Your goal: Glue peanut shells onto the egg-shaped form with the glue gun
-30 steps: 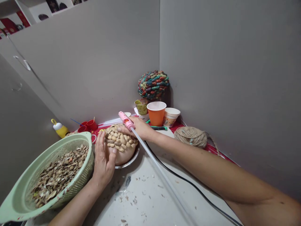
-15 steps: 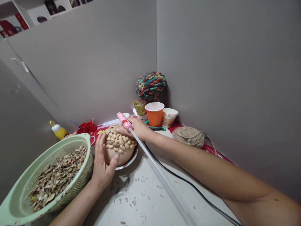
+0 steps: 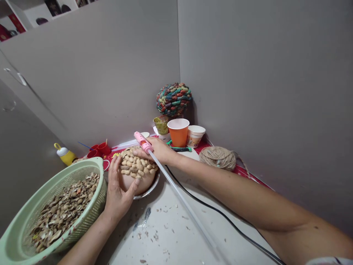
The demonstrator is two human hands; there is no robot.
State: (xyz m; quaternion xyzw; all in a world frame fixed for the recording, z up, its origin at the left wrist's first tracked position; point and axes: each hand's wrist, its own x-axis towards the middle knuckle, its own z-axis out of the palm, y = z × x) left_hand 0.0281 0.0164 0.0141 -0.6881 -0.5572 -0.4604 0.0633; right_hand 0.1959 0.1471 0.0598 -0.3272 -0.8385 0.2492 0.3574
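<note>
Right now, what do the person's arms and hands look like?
No gloves: the left hand and right hand are bare, with no watch. The left forearm and right forearm are uncovered; a scrap of light cloth shows near the right shoulder.

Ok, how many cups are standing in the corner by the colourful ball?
3: yellow-green cup on the left, orange cup in the middle, pale printed cup on the right, possibly a stack.

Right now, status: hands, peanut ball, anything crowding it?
Left hand holds peanut-covered ball, in metal dish. Right hand grips pink glue gun at ball's top. Green colander close on left; black cord trails right.
</note>
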